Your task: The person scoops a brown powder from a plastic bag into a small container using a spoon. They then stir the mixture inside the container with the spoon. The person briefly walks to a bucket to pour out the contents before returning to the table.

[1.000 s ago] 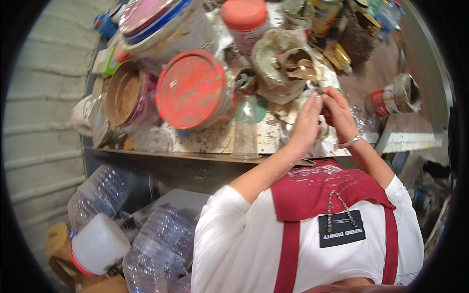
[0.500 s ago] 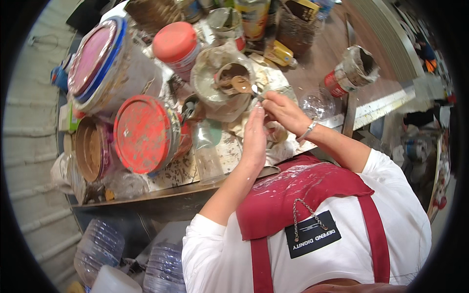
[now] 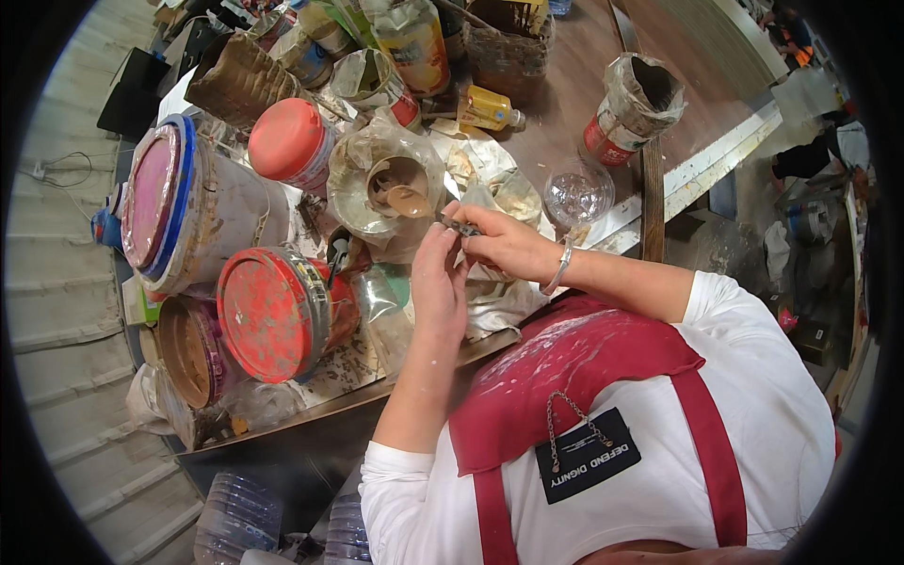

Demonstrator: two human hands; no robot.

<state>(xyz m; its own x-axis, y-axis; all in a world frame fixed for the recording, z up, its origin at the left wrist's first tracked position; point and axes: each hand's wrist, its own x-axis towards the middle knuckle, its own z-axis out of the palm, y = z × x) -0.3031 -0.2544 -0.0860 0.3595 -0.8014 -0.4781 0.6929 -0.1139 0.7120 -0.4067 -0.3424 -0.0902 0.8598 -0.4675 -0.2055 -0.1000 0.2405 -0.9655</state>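
Note:
Over the table's near part, my right hand (image 3: 504, 247) is closed round the grey handle of a small tool (image 3: 461, 226) with a thin shiny blade. My left hand (image 3: 439, 278) meets it from the left, its fingers pressed together against the tool's near end. Whatever lies between those fingers is hidden. Just beyond my fingertips is a plastic-wrapped tub (image 3: 353, 155) holding a small brown-smeared cup (image 3: 403, 179). A round tan piece (image 3: 409, 201) rests at the cup's rim. Crumpled, stained cloth or paper (image 3: 499, 179) lies beside and under my hands.
Left stand a red-lidded bucket (image 3: 268, 315), a large blue-rimmed bucket (image 3: 221, 217), a smaller red-lidded tub (image 3: 282, 141) and a brown-coated bowl (image 3: 185, 353). A yellow bottle (image 3: 486, 108) lies behind. Rightward are a clear plastic dome (image 3: 579, 193) and a wrapped can (image 3: 626, 118).
The view has shifted, so the table things sit further left. My hands have stayed together by the tub, and the tool's blade now points upward, away from me.

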